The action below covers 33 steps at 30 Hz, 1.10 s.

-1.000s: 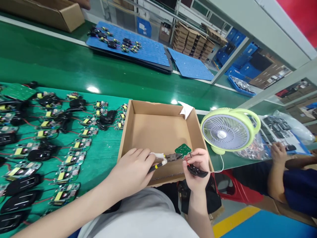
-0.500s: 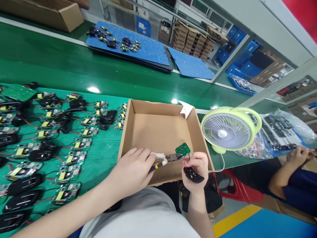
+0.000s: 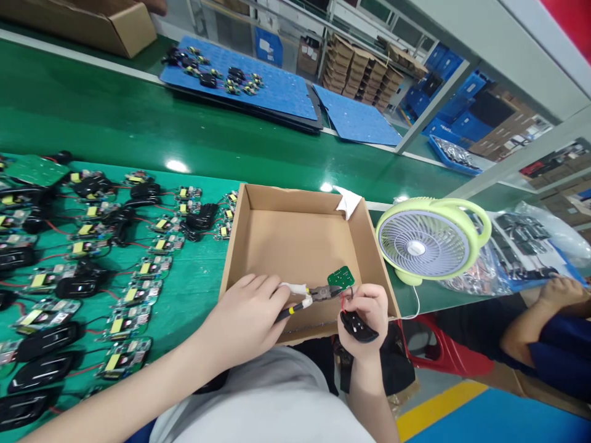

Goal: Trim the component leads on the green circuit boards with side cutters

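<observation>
My left hand (image 3: 253, 311) is wrapped round the handles of a pair of pliers (image 3: 323, 293), whose grips show white, black and yellow. The plier jaws point right and meet the wires at the lower edge of a small green circuit board (image 3: 341, 278). In my right hand (image 3: 372, 307) is a black plastic casing (image 3: 359, 327), its hollow side partly facing me. Short red and dark wires run from the casing to the board, pinched near my right fingers. Both hands work over the near side of an open cardboard box (image 3: 295, 240). Exactly what the jaw tips grip is too small to tell.
Rows of circuit boards wired to black casings (image 3: 46, 341) cover the green mat on the left. A lime-green fan (image 3: 422, 243) stands right of the box. Blue sheets (image 3: 277, 92) with more boards lie behind. A co-worker's hands (image 3: 561, 292) are at the far right.
My right hand and the black casing have shifted very slightly left. The pliers and board stay almost still. The co-worker's hands at the far right have moved a little.
</observation>
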### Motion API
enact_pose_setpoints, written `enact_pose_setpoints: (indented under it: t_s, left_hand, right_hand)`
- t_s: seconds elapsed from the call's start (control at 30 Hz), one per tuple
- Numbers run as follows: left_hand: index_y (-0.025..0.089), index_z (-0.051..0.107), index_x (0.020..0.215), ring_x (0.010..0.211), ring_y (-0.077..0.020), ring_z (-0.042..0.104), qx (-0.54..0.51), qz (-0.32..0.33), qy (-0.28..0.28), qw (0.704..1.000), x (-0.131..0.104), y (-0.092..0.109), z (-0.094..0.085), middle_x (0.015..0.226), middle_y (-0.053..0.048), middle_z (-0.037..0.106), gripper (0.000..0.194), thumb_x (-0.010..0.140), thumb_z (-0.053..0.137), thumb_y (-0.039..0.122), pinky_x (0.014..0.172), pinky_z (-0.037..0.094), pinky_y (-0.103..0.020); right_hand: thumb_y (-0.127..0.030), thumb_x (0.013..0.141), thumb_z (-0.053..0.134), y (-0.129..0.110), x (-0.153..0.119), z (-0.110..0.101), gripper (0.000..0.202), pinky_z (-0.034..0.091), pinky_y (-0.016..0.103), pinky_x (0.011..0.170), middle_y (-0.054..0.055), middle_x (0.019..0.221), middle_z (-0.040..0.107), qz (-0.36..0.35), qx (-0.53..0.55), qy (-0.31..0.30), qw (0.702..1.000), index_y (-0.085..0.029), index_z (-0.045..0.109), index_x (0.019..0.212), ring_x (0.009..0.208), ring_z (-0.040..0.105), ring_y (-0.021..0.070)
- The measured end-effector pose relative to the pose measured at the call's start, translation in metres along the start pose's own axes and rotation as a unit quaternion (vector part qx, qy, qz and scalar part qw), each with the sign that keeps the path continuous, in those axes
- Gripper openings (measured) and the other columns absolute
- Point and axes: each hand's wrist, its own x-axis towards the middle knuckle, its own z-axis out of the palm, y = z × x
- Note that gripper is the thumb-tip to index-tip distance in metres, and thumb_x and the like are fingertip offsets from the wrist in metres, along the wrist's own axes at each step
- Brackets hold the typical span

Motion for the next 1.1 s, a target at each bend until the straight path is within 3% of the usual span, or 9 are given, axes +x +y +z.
enact_pose_setpoints:
  t_s: [0.6,1.1]
  left_hand:
    - [0.018,0.065,0.09,0.071,-0.026,0.064,-0.002,0.019,-0.032,0.999,0.0003,-0.0007,0.0001,0.079,-0.006,0.065,0.016,0.08,0.056,0.01,0.067,0.045,-0.037]
    - [0.018,0.065,0.088,0.069,-0.0257,0.065,-0.013,0.019,-0.016,1.0,0.0011,0.0006,0.0003,0.077,-0.005,0.066,0.019,0.077,0.054,0.006,0.064,0.046,-0.037]
  right_hand:
    - [0.0,0.08,0.06,-0.001,-0.0014,0.0002,0.027,0.062,0.036,0.065,0.001,0.092,0.047,-0.009,-0.004,0.014,1.0,-0.024,0.059,0.09,0.076,0.061,0.018]
    - [0.0,0.08,0.059,-0.0003,-0.0016,0.0004,0.027,0.062,0.035,0.067,0.001,0.093,0.046,-0.012,-0.008,0.005,1.0,-0.025,0.058,0.092,0.078,0.061,0.0171]
